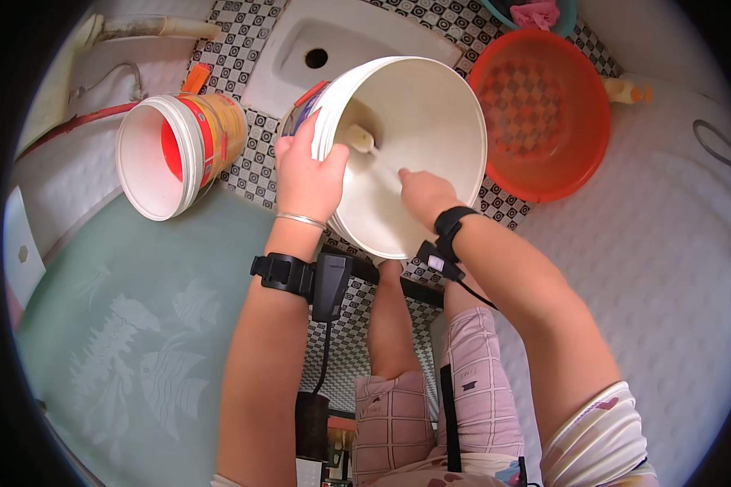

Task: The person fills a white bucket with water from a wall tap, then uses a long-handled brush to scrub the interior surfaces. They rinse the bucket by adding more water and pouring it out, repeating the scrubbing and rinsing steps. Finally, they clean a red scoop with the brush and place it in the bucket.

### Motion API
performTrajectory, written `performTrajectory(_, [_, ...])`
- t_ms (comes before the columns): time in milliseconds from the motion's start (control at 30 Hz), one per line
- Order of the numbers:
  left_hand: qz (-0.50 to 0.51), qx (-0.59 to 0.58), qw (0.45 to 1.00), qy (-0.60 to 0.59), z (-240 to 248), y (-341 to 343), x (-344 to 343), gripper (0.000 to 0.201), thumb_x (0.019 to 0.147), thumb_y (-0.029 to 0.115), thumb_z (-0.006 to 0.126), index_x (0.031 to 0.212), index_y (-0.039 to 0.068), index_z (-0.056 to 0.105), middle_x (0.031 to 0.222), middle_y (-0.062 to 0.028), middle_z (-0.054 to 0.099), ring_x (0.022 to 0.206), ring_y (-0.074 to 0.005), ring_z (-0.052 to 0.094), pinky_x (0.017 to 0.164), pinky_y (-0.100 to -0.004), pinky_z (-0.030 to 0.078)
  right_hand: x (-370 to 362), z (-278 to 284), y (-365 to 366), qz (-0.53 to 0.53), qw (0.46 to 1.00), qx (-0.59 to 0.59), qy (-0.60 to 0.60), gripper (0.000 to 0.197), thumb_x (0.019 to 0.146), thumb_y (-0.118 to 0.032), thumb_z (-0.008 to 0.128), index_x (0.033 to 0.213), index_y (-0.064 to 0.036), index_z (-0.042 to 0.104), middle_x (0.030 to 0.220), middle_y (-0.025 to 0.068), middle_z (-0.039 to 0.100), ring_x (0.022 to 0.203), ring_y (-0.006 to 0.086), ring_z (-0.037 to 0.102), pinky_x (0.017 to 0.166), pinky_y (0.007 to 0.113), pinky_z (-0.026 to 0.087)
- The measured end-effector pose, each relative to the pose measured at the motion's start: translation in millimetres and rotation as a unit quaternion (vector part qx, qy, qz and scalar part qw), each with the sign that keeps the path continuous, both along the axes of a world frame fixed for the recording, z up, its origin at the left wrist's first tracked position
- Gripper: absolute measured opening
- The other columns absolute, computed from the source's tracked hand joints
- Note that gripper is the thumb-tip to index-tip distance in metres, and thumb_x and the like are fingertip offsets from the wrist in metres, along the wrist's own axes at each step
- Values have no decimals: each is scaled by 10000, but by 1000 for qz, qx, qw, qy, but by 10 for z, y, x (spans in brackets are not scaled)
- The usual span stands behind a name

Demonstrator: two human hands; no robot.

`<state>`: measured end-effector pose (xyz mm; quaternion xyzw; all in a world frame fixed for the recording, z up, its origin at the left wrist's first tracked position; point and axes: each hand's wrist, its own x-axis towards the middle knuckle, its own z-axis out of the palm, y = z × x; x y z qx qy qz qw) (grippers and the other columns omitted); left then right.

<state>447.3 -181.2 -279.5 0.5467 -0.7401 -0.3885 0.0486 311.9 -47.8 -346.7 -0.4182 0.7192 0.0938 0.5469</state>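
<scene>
A large white bucket is tipped so that its open mouth faces me, and its pale inside shows. My left hand is closed on its left rim, thumb over the edge. A long-handled brush with a pale head reaches down inside the bucket toward its bottom. My right hand is closed round the brush's white handle, just inside the bucket's mouth. The handle's far end is hidden by the hand.
A yellow and red bucket lies on its side at the left. A red-orange basin stands at the right, before a teal basin with cloth. Behind is a white squat toilet; a frosted glass door stands at lower left.
</scene>
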Motion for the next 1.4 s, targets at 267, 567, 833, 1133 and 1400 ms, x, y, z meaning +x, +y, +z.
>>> performTrajectory(267, [-6, -3, 1000, 14, 9, 64, 118, 612, 788, 196, 668, 1383, 95, 562, 1097, -218, 545, 1009, -344, 548, 978, -394, 457, -185, -2, -239, -82, 995, -54, 21, 303, 964, -126, 436, 1188, -43, 622, 1036, 206, 704, 981, 374, 685, 856, 472, 538])
performTrajectory(567, [9, 12, 1000, 11, 18, 74, 156, 613, 798, 157, 643, 1397, 83, 542, 1114, -207, 527, 1063, -348, 520, 1011, -391, 435, 109, 59, -37, 13, 998, 42, -50, 344, 996, -149, 371, 1247, -37, 579, 1107, 201, 690, 1061, 379, 661, 902, 466, 532])
performTrajectory(833, [-3, 12, 1000, 17, 33, 101, 175, 603, 807, 134, 615, 1399, 55, 530, 1110, -208, 531, 1068, -344, 509, 1001, -401, 434, -57, -64, -245, -109, 993, -44, 1, 368, 924, -80, 467, 1273, -89, 582, 1010, 196, 706, 961, 368, 689, 823, 468, 538])
performTrajectory(1133, [13, 4, 1000, 6, 24, 122, 198, 607, 816, 134, 609, 1409, 43, 513, 1112, -216, 528, 1056, -348, 509, 1000, -402, 429, 255, 107, -8, -33, 997, 24, -58, 371, 987, -113, 387, 1310, -44, 556, 1042, 204, 708, 972, 373, 693, 833, 461, 554])
performTrajectory(1400, [-34, 6, 999, 23, 72, 158, 144, 638, 759, 133, 640, 1393, 112, 566, 1075, -183, 492, 992, -330, 511, 975, -384, 445, -14, 59, -304, 154, 982, -107, 10, 227, 940, -99, 507, 1100, -58, 664, 935, 156, 725, 902, 316, 720, 739, 430, 578])
